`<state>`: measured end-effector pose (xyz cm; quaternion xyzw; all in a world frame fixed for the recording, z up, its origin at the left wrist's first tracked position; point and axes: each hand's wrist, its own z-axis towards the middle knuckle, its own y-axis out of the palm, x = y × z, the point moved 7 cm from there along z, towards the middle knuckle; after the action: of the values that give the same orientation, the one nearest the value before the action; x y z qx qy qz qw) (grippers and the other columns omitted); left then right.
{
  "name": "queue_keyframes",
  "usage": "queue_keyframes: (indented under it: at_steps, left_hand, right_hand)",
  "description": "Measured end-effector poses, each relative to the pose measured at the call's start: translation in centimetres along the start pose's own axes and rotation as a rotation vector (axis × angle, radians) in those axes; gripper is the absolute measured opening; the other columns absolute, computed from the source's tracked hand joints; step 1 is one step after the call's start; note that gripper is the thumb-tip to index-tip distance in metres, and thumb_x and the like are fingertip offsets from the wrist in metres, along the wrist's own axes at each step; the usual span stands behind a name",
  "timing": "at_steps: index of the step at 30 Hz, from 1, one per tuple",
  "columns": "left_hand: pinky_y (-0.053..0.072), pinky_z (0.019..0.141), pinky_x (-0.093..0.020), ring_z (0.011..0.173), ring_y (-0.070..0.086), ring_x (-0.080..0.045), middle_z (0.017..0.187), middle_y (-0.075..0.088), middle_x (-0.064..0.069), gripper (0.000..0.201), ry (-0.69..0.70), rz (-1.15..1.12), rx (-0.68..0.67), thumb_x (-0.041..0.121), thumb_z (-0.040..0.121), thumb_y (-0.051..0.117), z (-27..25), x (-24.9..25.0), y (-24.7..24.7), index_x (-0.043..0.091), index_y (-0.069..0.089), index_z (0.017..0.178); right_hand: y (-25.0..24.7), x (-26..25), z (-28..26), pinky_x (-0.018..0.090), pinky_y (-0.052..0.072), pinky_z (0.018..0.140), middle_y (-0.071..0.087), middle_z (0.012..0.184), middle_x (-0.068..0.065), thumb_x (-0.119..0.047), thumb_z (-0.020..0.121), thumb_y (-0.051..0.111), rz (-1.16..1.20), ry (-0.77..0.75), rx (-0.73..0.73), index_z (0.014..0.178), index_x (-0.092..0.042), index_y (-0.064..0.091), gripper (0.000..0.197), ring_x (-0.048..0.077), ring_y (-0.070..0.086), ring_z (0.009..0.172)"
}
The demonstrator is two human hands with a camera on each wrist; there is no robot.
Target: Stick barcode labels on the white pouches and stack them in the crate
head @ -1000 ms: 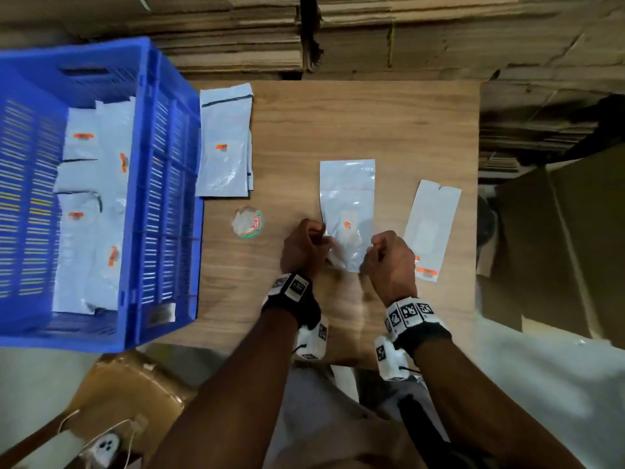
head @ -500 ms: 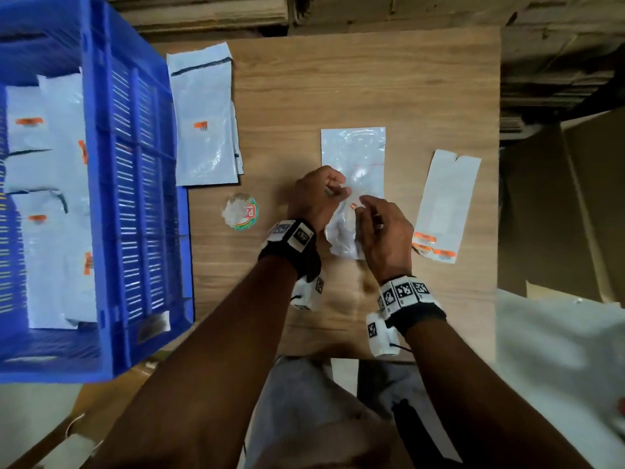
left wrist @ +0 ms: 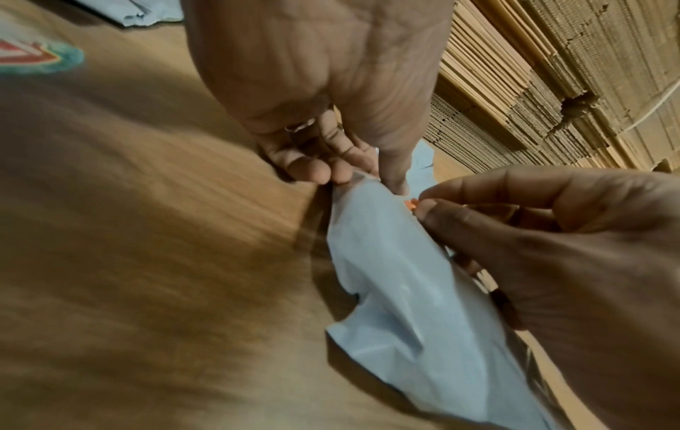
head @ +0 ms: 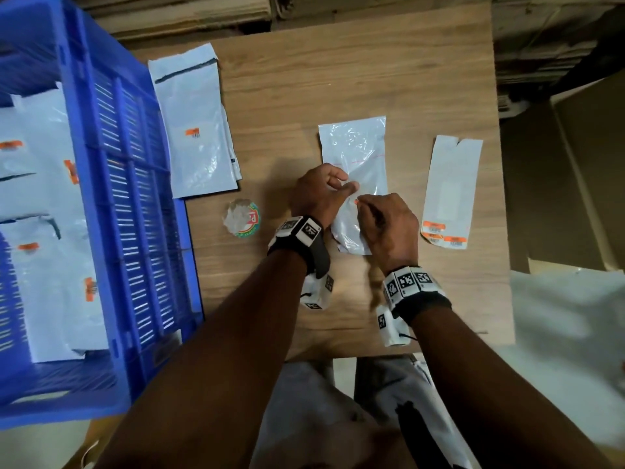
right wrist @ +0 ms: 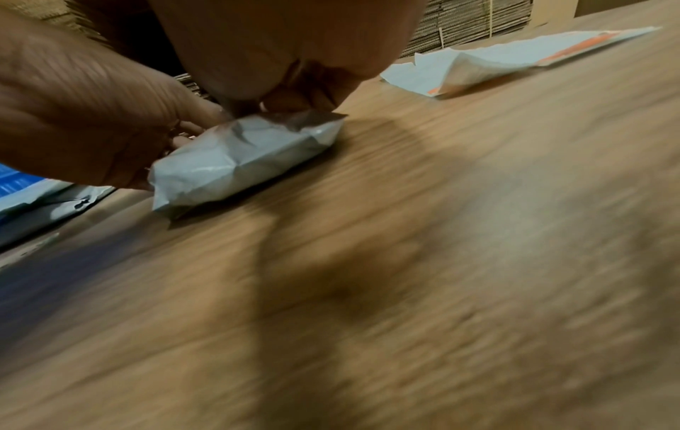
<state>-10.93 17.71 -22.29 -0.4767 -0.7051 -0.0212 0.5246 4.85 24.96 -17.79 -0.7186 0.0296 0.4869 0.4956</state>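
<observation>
White pouch (head: 355,170) flat on the tabletop (head: 372,69), long axis running away from the person. Right hand (head: 389,225) pinches an orange barcode label (left wrist: 411,204) above it; left hand (head: 318,194) grips its left edge.

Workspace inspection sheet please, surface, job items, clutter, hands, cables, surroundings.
Surface: wooden table, pouches lying flat.
Job's things: white plastic pouch under both hands; orange barcode label; white label backing sheet; labelled pouch pile; blue slatted plastic crate holding labelled pouches.
Clutter: round green-rimmed sticker.
Hands: left hand holds the pouch edge; right hand pinches the label.
Cables: nothing seen.
Surroundings: stacked flat cardboard.
</observation>
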Motion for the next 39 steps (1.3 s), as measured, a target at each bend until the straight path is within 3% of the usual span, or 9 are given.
queue_keyframes:
  at_steps: [7, 14, 20, 25, 30, 32, 35, 37, 39]
  left_hand:
    - [0.056, 0.077, -0.025, 0.075, 0.067, -0.001, 0.079, 0.070, 0.013, 0.026, -0.013, 0.023, -0.005, 0.041, 0.075, 0.084, -0.2, 0.2, -0.3, 0.024, 0.073, 0.091]
    - [0.057, 0.077, -0.027, 0.076, 0.067, -0.002, 0.080, 0.070, 0.013, 0.026, -0.028, 0.028, 0.013, 0.044, 0.074, 0.084, -0.4, 0.3, -0.4, 0.026, 0.072, 0.089]
    - [0.055, 0.077, -0.026, 0.076, 0.066, -0.001, 0.079, 0.069, 0.014, 0.028, -0.041, 0.032, 0.020, 0.046, 0.072, 0.084, -0.4, 0.2, -0.5, 0.026, 0.072, 0.088]
    - [0.053, 0.074, -0.021, 0.077, 0.066, -0.001, 0.082, 0.070, 0.013, 0.029, -0.041, 0.037, -0.002, 0.046, 0.073, 0.084, -0.3, 0.2, -0.5, 0.025, 0.072, 0.090]
    - [0.047, 0.070, -0.019, 0.077, 0.064, -0.002, 0.084, 0.069, 0.013, 0.030, -0.055, 0.054, -0.020, 0.045, 0.074, 0.084, -0.4, 0.5, -0.4, 0.024, 0.072, 0.093]
    - [0.050, 0.074, -0.022, 0.079, 0.065, -0.006, 0.082, 0.067, 0.014, 0.029, -0.075, 0.058, -0.018, 0.044, 0.074, 0.084, -0.5, 0.8, -0.5, 0.025, 0.071, 0.092]
    - [0.054, 0.081, -0.026, 0.087, 0.067, -0.011, 0.081, 0.066, 0.016, 0.025, -0.100, 0.093, -0.043, 0.042, 0.076, 0.081, -0.5, 1.4, -0.5, 0.027, 0.070, 0.092]
    - [0.053, 0.082, -0.027, 0.090, 0.067, -0.012, 0.084, 0.068, 0.017, 0.020, -0.103, 0.141, -0.049, 0.042, 0.077, 0.079, -0.8, 1.8, -0.8, 0.030, 0.068, 0.089]
    - [0.054, 0.083, -0.028, 0.089, 0.067, -0.012, 0.086, 0.069, 0.019, 0.015, -0.089, 0.175, -0.036, 0.042, 0.076, 0.076, -1.1, 2.2, -1.0, 0.032, 0.066, 0.082]
  right_hand:
    - [0.0, -0.5, -0.1, 0.029, 0.047, 0.077, 0.067, 0.097, 0.003, -0.013, 0.097, 0.065, -0.008, -0.005, 0.011, 0.105, -0.015, 0.074, 0.013, 0.018, 0.062, 0.088]
    - [0.2, -0.6, -0.3, 0.024, 0.043, 0.077, 0.068, 0.097, 0.005, -0.012, 0.098, 0.062, -0.030, -0.019, 0.029, 0.103, -0.014, 0.074, 0.013, 0.020, 0.063, 0.089]
    - [0.0, -0.8, -0.7, 0.035, 0.048, 0.076, 0.068, 0.094, 0.007, -0.006, 0.098, 0.060, -0.001, -0.067, 0.016, 0.097, -0.010, 0.071, 0.011, 0.023, 0.062, 0.089]
    - [-0.4, -0.3, -1.5, 0.030, 0.047, 0.078, 0.067, 0.095, 0.003, -0.008, 0.101, 0.058, 0.032, -0.012, 0.023, 0.096, -0.009, 0.068, 0.012, 0.021, 0.061, 0.090]
    - [-0.7, 0.7, -2.2, 0.044, 0.052, 0.067, 0.064, 0.085, 0.001, -0.008, 0.102, 0.051, 0.108, 0.083, 0.029, 0.094, -0.010, 0.059, 0.011, 0.023, 0.062, 0.076]
    - [-1.2, 0.9, -2.1, 0.041, 0.055, 0.066, 0.067, 0.083, -0.003, -0.006, 0.097, 0.053, 0.168, 0.168, 0.049, 0.093, -0.011, 0.060, 0.010, 0.017, 0.065, 0.073]
    - [-2.3, 0.9, -2.0, 0.019, 0.053, 0.066, 0.069, 0.084, -0.008, -0.005, 0.092, 0.060, 0.277, 0.269, 0.101, 0.094, -0.010, 0.065, 0.007, 0.001, 0.063, 0.073]
    - [-2.9, 0.9, -2.0, 0.014, 0.051, 0.069, 0.071, 0.089, -0.004, -0.003, 0.090, 0.063, 0.347, 0.296, 0.132, 0.100, -0.008, 0.067, 0.011, 0.001, 0.064, 0.077]
    - [-3.3, 1.1, -2.0, 0.017, 0.054, 0.073, 0.074, 0.096, -0.001, -0.008, 0.093, 0.063, 0.371, 0.309, 0.145, 0.105, -0.009, 0.071, 0.014, 0.007, 0.068, 0.084]
